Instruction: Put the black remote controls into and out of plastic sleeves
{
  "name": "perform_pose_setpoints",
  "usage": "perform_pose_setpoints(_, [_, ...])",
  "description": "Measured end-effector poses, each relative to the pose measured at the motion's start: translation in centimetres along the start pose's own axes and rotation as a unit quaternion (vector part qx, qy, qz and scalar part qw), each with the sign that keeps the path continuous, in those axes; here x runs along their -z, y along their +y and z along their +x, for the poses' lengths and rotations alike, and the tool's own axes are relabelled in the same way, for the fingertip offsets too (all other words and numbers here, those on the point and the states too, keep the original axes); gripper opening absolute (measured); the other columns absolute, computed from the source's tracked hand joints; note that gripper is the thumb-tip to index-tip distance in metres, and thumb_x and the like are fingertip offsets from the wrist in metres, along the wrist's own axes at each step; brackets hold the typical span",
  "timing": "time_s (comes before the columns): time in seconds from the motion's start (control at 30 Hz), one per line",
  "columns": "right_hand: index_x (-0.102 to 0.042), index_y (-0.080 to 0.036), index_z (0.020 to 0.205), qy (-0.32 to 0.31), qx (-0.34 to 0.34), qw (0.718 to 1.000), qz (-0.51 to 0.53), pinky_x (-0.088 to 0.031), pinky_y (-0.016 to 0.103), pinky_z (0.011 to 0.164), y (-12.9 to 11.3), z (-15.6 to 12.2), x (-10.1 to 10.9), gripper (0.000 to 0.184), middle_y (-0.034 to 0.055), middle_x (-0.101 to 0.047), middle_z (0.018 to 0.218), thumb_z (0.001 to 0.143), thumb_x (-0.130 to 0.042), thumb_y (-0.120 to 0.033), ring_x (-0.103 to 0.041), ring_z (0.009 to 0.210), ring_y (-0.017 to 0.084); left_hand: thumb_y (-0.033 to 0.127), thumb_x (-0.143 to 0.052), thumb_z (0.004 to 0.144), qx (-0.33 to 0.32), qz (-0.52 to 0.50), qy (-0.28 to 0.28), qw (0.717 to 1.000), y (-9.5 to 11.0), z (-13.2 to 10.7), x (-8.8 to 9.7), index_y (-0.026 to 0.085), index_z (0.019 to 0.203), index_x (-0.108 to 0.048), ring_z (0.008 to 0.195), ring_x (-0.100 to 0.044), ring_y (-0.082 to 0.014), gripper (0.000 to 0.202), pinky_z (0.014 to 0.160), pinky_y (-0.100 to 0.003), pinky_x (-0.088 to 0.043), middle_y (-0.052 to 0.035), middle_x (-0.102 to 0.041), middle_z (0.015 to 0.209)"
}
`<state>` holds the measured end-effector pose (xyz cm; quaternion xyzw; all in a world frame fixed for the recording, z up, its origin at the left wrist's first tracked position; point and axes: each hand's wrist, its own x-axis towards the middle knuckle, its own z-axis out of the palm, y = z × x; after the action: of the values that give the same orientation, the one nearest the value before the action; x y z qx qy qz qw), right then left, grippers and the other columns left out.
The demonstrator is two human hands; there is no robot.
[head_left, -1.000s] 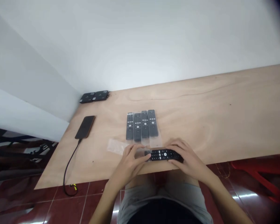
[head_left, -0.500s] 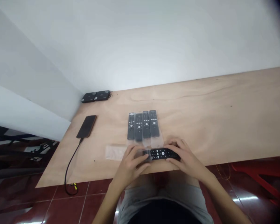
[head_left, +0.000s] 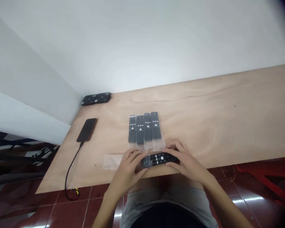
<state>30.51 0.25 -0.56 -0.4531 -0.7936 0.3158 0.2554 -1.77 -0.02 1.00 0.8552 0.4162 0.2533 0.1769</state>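
Holding remote point(head_left: 161, 158) between left hand point(head_left: 126, 168), right hand point(head_left: 188, 163); plastic point(head_left: 146, 162) blurs end.

Matt black plastic remote controls point(head_left: 140, 129) are sealed in glossy clear plastic sleeves point(head_left: 158, 145), while a smooth pale plywood counter point(head_left: 228, 126) and glossy dark red floor tiles point(head_left: 68, 210) are seen around them.

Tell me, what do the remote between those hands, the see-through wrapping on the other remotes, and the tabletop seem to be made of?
The remote control looks like black plastic with a dull finish and rubbery-looking buttons, though that is hard to confirm from here. The clear plastic sleeves seem to be thin film: they are see-through and softly glossy. The tabletop looks like bare plywood, with visible wood grain and no obvious paint.
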Motion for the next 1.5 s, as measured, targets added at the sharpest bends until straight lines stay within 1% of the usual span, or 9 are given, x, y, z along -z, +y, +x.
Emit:
perform_pose_setpoints(0.3, [-0.066,-0.038,0.148,-0.034,-0.002,0.999,0.033,-0.049,0.056,0.120,-2.0,1.0,-1.1,0.051,0.0084,-0.058,0.140,0.101,-0.079,-0.025,-0.052,0.134,0.034,0.020,-0.078,0.100,-0.032,-0.018,-0.024,0.999,1.9,1.7,-2.7,0.030,0.161,-0.052,0.123,-0.064,-0.0303,0.067,0.110,-0.055,-0.057,-0.0105,-0.071,0.134])
perform_pose_setpoints(0.43, [-0.060,-0.038,0.155,0.016,-0.016,0.999,0.037,-0.051,0.056,0.121,-1.2,0.3,-0.8,0.060,0.0098,-0.058,0.147,0.099,-0.082,-0.034,-0.054,0.140,0.035,0.027,-0.084,0.096,0.001,-0.004,-0.056,0.998,1.8,1.8,-1.5,0.033,0.163,-0.049,0.129,-0.063,-0.0329,0.076,0.112,-0.056,-0.056,-0.0107,-0.069,0.142])
perform_pose_setpoints(0.63, [-0.056,-0.036,0.160,0.095,-0.032,0.994,0.050,-0.052,0.064,0.121,0.2,-1.7,0.4,0.045,0.0108,-0.068,0.149,0.115,-0.053,-0.034,-0.061,0.141,0.036,0.026,-0.080,0.099,0.039,-0.005,-0.079,0.996,0.9,0.7,-0.1,0.036,0.166,-0.043,0.128,-0.067,-0.0331,0.077,0.110,-0.055,-0.058,-0.0099,-0.069,0.144])
perform_pose_setpoints(0.8, [-0.058,-0.038,0.161,0.087,-0.028,0.989,0.115,-0.050,0.058,0.125,-1.7,-1.3,-1.8,0.046,0.0069,-0.066,0.158,0.117,-0.048,-0.032,-0.062,0.145,0.031,0.020,-0.074,0.100,0.008,-0.008,-0.071,0.997,2.1,1.8,-1.8,0.032,0.164,-0.043,0.136,-0.066,-0.0344,0.072,0.113,-0.055,-0.057,-0.0122,-0.067,0.151])
perform_pose_setpoints(1.03, [-0.059,-0.029,0.160,0.129,-0.092,0.962,0.223,-0.064,0.050,0.109,-2.4,-0.2,-4.3,0.053,0.0093,-0.081,0.132,0.108,-0.065,-0.036,-0.078,0.117,0.029,0.021,-0.070,0.101,-0.005,0.024,-0.070,0.997,3.7,4.1,-4.2,0.024,0.169,-0.035,0.126,-0.070,-0.0364,0.077,0.103,-0.055,-0.061,-0.0176,-0.071,0.140])
perform_pose_setpoints(1.13, [-0.071,-0.028,0.146,0.140,-0.107,0.962,0.208,-0.061,0.052,0.113,-0.9,-0.7,-3.1,0.042,0.0090,-0.079,0.137,0.106,-0.068,-0.037,-0.076,0.124,0.031,0.027,-0.072,0.103,0.000,0.026,-0.081,0.996,3.7,4.0,-3.9,0.027,0.166,-0.040,0.130,-0.068,-0.0362,0.071,0.106,-0.056,-0.060,-0.0155,-0.070,0.141])
perform_pose_setpoints(1.27, [-0.079,-0.030,0.134,0.165,-0.139,0.967,0.137,-0.056,0.056,0.121,1.7,-3.3,0.5,0.033,0.0083,-0.078,0.142,0.105,-0.071,-0.042,-0.073,0.132,0.034,0.028,-0.074,0.103,-0.006,0.019,-0.088,0.996,3.3,3.1,-3.1,0.031,0.160,-0.049,0.132,-0.066,-0.0336,0.062,0.115,-0.057,-0.055,-0.0108,-0.071,0.139])
perform_pose_setpoints(1.37, [-0.074,-0.033,0.144,0.162,-0.150,0.972,0.076,-0.052,0.057,0.124,2.8,-5.2,3.0,0.041,0.0094,-0.072,0.148,0.105,-0.070,-0.046,-0.067,0.140,0.035,0.026,-0.072,0.105,-0.027,0.011,-0.074,0.997,3.4,2.8,-3.6,0.029,0.160,-0.048,0.130,-0.067,-0.0324,0.060,0.118,-0.058,-0.053,-0.0108,-0.072,0.138])
perform_pose_setpoints(1.5, [-0.067,-0.037,0.153,0.123,-0.077,0.989,0.001,-0.045,0.059,0.129,2.6,-5.7,4.1,0.050,0.0105,-0.054,0.166,0.104,-0.073,-0.046,-0.052,0.153,0.037,0.026,-0.070,0.107,-0.052,-0.005,-0.068,0.996,4.7,3.7,-5.3,0.028,0.155,-0.053,0.128,-0.068,-0.0314,0.051,0.116,-0.057,-0.055,-0.0104,-0.073,0.137])
